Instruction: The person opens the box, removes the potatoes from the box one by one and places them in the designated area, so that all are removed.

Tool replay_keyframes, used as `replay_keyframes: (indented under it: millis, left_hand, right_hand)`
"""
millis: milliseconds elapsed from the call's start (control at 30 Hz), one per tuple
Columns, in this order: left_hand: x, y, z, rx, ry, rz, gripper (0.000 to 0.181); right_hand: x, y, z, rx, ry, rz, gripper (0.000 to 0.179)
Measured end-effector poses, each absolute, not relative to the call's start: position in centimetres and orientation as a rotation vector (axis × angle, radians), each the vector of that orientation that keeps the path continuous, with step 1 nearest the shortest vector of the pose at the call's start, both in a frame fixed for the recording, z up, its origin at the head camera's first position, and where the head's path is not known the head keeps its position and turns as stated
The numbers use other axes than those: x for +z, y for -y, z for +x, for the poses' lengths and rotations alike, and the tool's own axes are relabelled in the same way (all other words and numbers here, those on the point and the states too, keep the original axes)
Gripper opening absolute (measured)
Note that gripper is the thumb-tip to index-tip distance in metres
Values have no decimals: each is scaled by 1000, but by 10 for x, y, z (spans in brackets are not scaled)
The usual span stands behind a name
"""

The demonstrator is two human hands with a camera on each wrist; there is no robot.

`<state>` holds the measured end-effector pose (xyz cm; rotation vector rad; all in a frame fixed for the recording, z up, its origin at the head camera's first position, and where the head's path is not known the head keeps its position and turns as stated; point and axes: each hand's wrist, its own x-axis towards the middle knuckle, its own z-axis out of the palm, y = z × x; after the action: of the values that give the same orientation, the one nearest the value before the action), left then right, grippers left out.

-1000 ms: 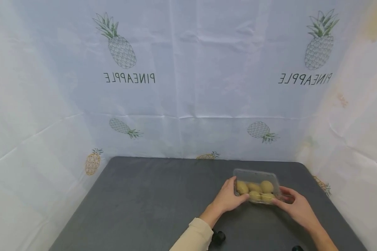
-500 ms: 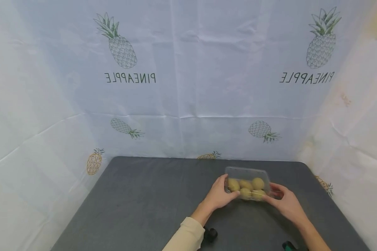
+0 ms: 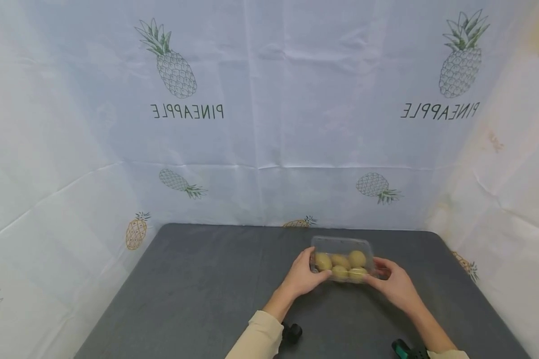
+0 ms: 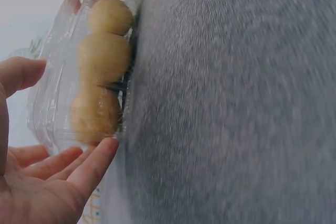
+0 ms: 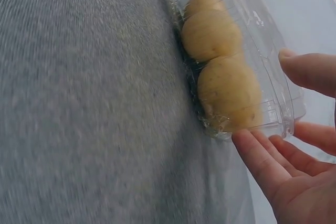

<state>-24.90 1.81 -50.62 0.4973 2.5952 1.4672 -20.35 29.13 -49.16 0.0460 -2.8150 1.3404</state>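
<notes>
While the left hand (image 3: 302,275) holds one end of a clear plastic box (image 3: 341,242), the right hand (image 3: 397,286) holds the other end. Each hand is clamped on the box, with the thumb on the near side and the other fingers reaching round the end and under it. You can see right through the box. Inside are round, yellow-brown potatoes (image 3: 357,258), at least five of them, packed close together and touching. They sit low in the box, with room above them.

The box is over the dark grey table (image 3: 197,289), a bit to the right of the middle and toward the back. It is very near the table top, but I cannot tell if its bottom touches. It tips a little, so its wide side faces the person.

A cream sleeve (image 3: 257,335) covers the left arm. Just beside it is a small black thing (image 3: 293,333), and near the right wrist is a black and green thing (image 3: 402,348). Around the table hangs a white cloth (image 3: 269,134) with pineapple pictures on it. The word PINEAPPLE is printed there twice, back to front.
</notes>
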Motion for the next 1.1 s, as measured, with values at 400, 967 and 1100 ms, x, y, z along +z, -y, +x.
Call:
replay_keyframes:
  millis: [400, 967, 1100]
  left_hand:
    - [-503, 3, -253, 1524, -2578, 458, 83]
    - [-503, 35, -255, 1556, -2615, 405, 84]
    - [-503, 43, -254, 1562, -2618, 384, 84]
  right_hand:
    - [-494, -269, -211, 1342, 2779, 64, 79]
    - [-500, -233, -221, 1328, 2734, 77, 75]
    - [-499, -224, -221, 1350, 2729, 83, 74]
